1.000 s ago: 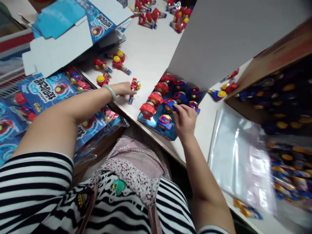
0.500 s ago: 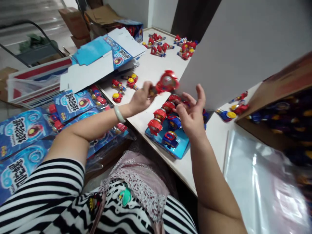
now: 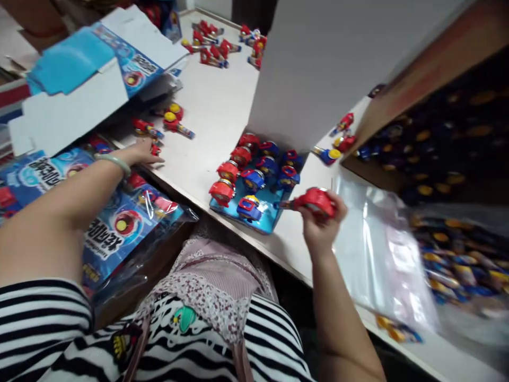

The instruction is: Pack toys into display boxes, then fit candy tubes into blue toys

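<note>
My right hand (image 3: 323, 225) is wrapped round a red watch-like toy (image 3: 316, 201), whose strap points left over the corner of a blue tray. The blue tray (image 3: 264, 215) sits near the table's front edge and bears a column of red toys (image 3: 228, 171) and several blue toys (image 3: 253, 180). Over at the table's left edge, my left hand (image 3: 145, 153) reaches down on a small red toy (image 3: 155, 149), fingers partly spread; its grip is unclear. Red toys with yellow tops (image 3: 172, 118) lie just beyond it.
Flattened printed boxes (image 3: 91, 69) lie at the left, above bagged blue packs (image 3: 123, 223). A tall grey-white panel (image 3: 310, 63) rises behind the tray. Clear plastic bags (image 3: 366, 239) and a carton of dark toys (image 3: 369, 172) are at the right.
The red toy has passed from my left hand to my right hand. My left hand has moved left to the loose toys. The view has shifted right.
</note>
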The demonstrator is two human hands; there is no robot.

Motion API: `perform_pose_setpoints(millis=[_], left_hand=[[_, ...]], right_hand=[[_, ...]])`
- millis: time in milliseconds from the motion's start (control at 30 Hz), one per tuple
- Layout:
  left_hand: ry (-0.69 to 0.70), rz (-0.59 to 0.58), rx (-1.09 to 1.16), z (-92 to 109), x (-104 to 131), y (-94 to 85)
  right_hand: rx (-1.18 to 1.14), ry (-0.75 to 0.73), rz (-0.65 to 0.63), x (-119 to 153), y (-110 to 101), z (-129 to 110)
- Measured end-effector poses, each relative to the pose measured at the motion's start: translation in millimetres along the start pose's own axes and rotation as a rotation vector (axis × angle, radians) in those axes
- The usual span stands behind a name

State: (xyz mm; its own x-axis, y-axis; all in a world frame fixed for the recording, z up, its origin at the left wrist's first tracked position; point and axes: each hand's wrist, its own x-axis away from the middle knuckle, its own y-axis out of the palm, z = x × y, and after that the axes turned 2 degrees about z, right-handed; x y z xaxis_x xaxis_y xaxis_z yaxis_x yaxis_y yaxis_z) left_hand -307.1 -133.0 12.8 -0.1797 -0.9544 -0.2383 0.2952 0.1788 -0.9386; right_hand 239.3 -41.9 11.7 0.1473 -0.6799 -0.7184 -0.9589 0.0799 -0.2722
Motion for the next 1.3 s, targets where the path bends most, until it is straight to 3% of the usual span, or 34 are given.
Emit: perform_pose_setpoints(millis=[100, 133, 233, 300, 400, 467, 533, 633, 733, 833, 967, 1100, 1167, 1300], left_hand=[[-0.137, 0.181, -0.025, 3, 1, 9.5], [-0.187, 0.182, -0.021, 6, -1, 6.9], [-0.361, 0.09, 0.113, 19, -8, -15.8], [-0.491, 0.091, 0.281, 38, -14, -38.5], [-0.623, 0.21, 0.584, 92, -25, -72.3], [-0.589, 0.271, 0.792, 139, -35, -88.2], [-0.498, 0.268, 0.913, 189, -49, -94.6], [-0.374, 0.06, 0.956, 253, -76, -84.6], [-0.121, -0.135, 0.909, 292, -101, -61.7], [0.08, -0.126, 0.782, 295, -111, -43.0], [0.228, -0.052, 0.517, 265, -99, -25.1], [0.359, -0.115, 0.218, 251, -80, -1.0], [0.368, -0.14, 0.13, 252, -75, 9.1], [0.374, -0.235, 0.085, 257, -73, 13.5]], right_hand=[[0.024, -0.006, -0.103, 19, 17, 9], [0.023, -0.014, -0.158, 20, 20, 9], [0.033, 0.012, -0.358, 15, 21, 4], [0.052, 0.063, -0.457, 12, 21, 3], [0.112, 0.121, -0.564, 8, 25, 0], [0.202, 0.092, -0.588, -1, 24, -9], [0.263, 0.017, -0.514, -18, 20, -30], [0.22, -0.093, -0.418, -50, 15, -78], [0.144, -0.16, -0.503, -69, 13, -117], [0.111, -0.127, -0.473, -59, 6, -115], [0.1, 0.011, -0.273, -8, -7, -70], [0.085, 0.039, -0.18, 38, -4, -47], [0.114, 0.033, -0.19, 49, 1, -48], [0.238, 0.078, -0.381, 56, 6, -53]])
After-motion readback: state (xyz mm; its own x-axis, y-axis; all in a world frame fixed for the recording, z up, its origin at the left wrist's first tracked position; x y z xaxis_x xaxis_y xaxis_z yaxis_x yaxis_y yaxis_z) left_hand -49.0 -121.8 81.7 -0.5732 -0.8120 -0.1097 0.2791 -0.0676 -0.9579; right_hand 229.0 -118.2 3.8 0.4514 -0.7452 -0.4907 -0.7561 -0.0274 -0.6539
